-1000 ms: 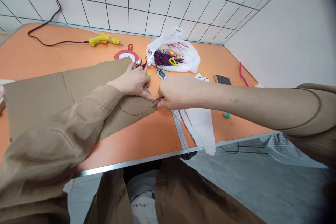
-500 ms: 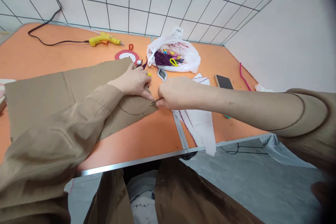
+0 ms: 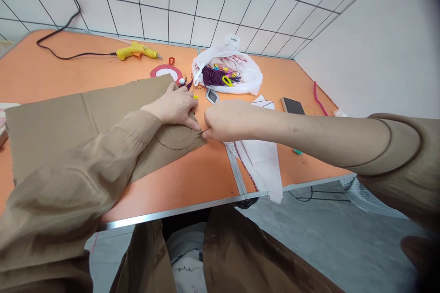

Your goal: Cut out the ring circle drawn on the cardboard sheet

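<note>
A sheet of brown cardboard [image 3: 55, 123] lies on the table with curved lines on it; the outer curved line [image 3: 172, 148] looks scored. My left hand [image 3: 177, 106] rests on the cardboard's right part, fingers spread and thumb pointing to the right. Close to that thumb, my right hand [image 3: 223, 120] is closed round a tool with a thin pointed metal blade [image 3: 200, 134]. The tip meets the cardboard at the scored curve. My fist hides the tool's handle. Just above the fist shows a grey oval piece [image 3: 212, 96]; I cannot tell whether it belongs to the tool.
A yellow glue gun [image 3: 135, 51] with a black cord lies at the back. Behind my hands are a red-rimmed disc [image 3: 161, 71] and a white plastic bag [image 3: 252, 80] of purple yarn. White cloth [image 3: 263, 165] hangs over the front edge; a phone [image 3: 292, 106] lies right.
My right hand has shifted very slightly up and left, and less of the blade shows. My left hand and the cardboard stay in place.
</note>
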Tool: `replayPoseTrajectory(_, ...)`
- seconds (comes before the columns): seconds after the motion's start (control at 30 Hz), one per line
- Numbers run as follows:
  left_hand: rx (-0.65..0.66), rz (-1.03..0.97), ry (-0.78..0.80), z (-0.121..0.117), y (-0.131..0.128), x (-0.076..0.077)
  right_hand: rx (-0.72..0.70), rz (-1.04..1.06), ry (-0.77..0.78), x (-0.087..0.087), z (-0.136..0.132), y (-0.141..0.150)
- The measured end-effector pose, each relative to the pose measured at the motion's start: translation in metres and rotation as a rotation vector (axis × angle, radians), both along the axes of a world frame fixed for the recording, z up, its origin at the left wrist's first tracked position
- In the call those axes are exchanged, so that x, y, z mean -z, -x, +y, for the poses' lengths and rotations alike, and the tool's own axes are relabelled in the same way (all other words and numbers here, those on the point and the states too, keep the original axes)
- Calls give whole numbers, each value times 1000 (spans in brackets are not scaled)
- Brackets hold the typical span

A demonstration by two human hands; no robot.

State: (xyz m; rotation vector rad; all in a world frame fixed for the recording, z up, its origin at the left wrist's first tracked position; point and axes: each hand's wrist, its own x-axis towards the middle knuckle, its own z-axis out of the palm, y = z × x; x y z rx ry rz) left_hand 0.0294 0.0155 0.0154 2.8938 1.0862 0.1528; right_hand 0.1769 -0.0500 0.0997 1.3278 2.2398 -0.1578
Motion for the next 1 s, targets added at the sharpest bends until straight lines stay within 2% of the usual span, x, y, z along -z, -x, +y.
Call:
replayPoseTrajectory(0.4, -20, -16, 36, -1, -2, -5, -85, 30, -59, 0, -9, 2)
replayPoseTrajectory(0.8, -11, -14, 26, 3, 2, -4, -162, -29, -59, -3, -10, 4)
replayPoseTrajectory(1.0, -7, -19, 17, 2, 1, -2, -150, -7, -56, -2, -9, 1)
